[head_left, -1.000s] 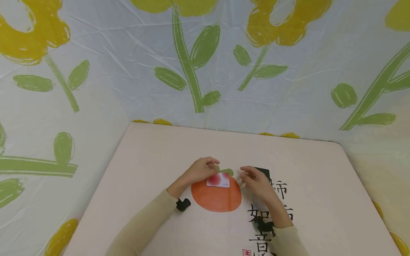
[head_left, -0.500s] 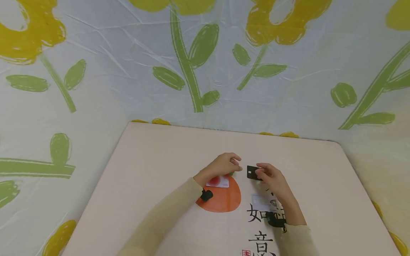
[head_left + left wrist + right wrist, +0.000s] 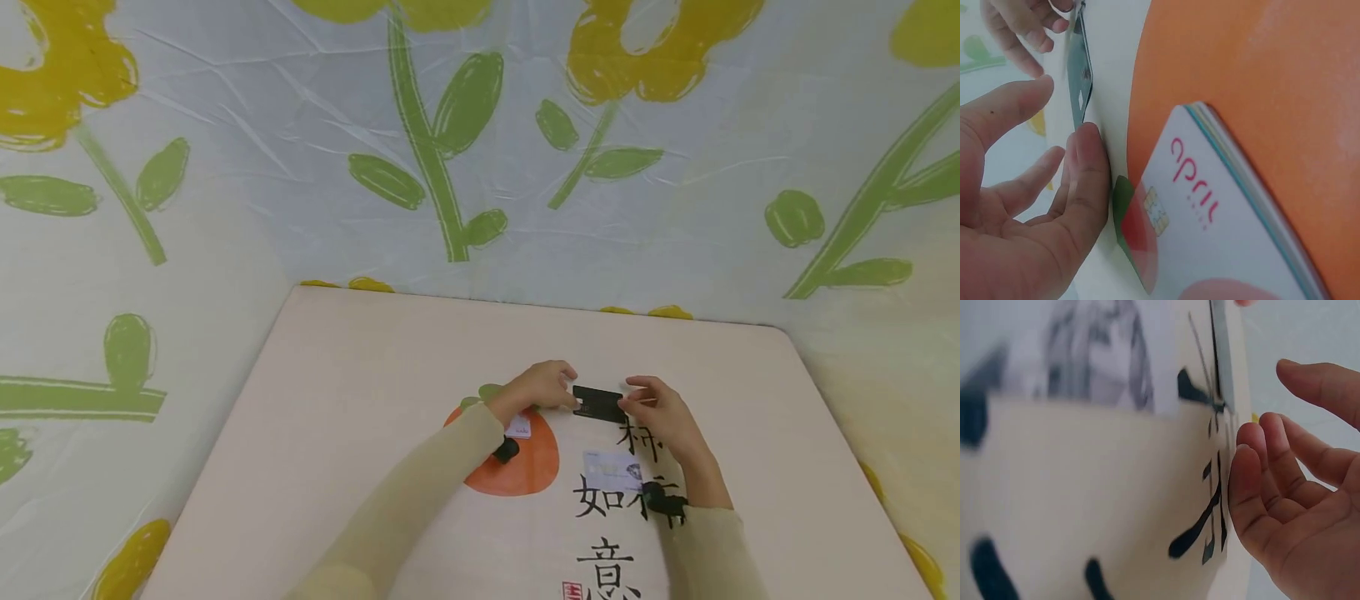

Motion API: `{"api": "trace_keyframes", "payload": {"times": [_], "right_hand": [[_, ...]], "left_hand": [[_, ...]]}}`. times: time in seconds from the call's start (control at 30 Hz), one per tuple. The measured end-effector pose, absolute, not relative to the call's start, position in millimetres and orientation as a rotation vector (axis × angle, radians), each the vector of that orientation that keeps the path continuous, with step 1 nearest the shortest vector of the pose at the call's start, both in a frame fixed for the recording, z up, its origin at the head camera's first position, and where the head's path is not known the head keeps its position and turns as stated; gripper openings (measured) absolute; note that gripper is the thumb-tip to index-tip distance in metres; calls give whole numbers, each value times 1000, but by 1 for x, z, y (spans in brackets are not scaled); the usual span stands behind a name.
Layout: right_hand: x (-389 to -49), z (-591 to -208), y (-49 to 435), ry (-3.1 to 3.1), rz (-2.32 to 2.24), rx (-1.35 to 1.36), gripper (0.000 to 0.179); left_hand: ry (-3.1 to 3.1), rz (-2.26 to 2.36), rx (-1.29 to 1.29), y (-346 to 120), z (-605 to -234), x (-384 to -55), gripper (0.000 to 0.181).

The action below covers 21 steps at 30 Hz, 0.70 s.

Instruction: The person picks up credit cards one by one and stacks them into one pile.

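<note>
In the head view, a black card lies between my two hands. My left hand is at its left end; in the left wrist view that thumb tip meets the dark card, fingers loosely bent. At the right end is my right hand, its thumb by the corner. Its relaxed fingers appear just apart from the card's edge in the right wrist view. Below the left wrist sits a stack of cards, topped by a white and pink "april" card. A pale card with a portrait lies nearer me.
The pink table mat bears a printed orange persimmon and black brushed characters. A flower-patterned cloth hangs behind and at the sides. Black wrist cameras sit on both wrists.
My left hand has moved right from the april stack to the black card. My right hand has shifted right, uncovering more of the black card and the pale portrait card.
</note>
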State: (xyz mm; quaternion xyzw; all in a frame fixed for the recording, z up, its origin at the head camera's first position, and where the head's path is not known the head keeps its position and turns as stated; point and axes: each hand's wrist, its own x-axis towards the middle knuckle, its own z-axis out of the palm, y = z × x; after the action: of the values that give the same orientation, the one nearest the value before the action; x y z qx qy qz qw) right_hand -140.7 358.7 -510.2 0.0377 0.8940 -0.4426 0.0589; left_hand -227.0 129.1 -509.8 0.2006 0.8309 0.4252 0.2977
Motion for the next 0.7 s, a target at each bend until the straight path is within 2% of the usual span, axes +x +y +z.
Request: {"api": "trace_keyframes", "payload": {"times": [0.27,0.7], "right_hand": [[-143,-514,363,2657,-1249,71,57],[-144,-518,362,2683,-1188,18,53]], "left_hand": [[2426,843,706,133,-510,-226,50],[2504,749,726,137,-513,-223,51]]}}
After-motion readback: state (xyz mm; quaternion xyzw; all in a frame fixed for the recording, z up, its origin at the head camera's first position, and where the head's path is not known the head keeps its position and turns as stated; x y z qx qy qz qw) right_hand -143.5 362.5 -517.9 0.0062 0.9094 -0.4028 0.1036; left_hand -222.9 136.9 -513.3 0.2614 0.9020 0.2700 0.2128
